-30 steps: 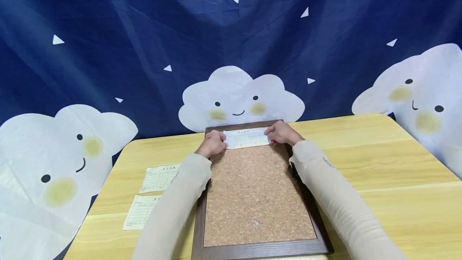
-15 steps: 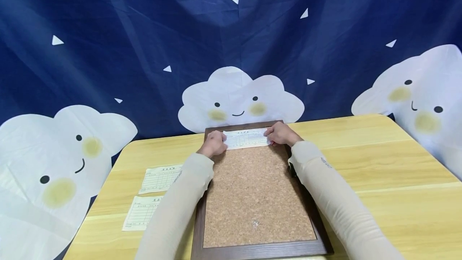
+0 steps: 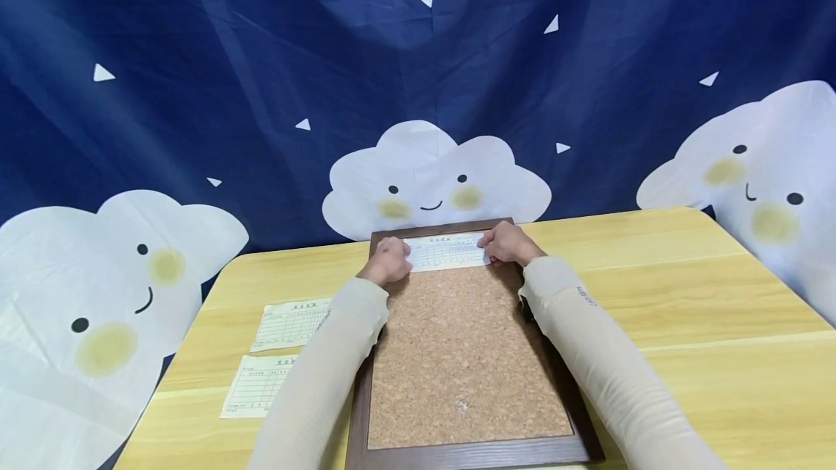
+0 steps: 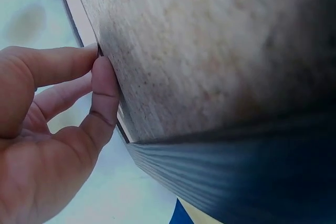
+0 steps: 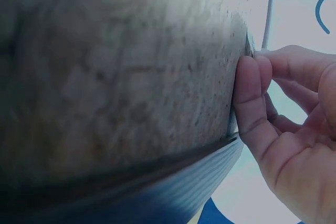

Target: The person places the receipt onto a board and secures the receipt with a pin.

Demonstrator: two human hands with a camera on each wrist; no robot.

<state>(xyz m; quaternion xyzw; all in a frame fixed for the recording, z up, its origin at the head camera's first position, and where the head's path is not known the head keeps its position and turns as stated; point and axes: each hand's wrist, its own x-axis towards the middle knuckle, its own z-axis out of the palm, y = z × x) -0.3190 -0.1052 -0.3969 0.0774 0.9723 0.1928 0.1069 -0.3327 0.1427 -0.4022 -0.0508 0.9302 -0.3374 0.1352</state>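
Observation:
A printed paper form lies across the far end of a framed cork board. My left hand pinches its left edge between thumb and fingertips. At the right edge, my right hand pinches the paper the same way. In the left wrist view the left hand has thumb and index finger meeting close to the cork surface. The right wrist view shows the right hand with thumb and fingers together beside the dark frame.
Two more paper forms lie on the wooden table left of the board, partly hidden by the left sleeve. A pale worn spot marks the near cork. Behind the table hangs a blue curtain with cloud faces.
Both hands stay at the paper's ends, and the paper lies almost where it was. The left forearm has shifted slightly to the right.

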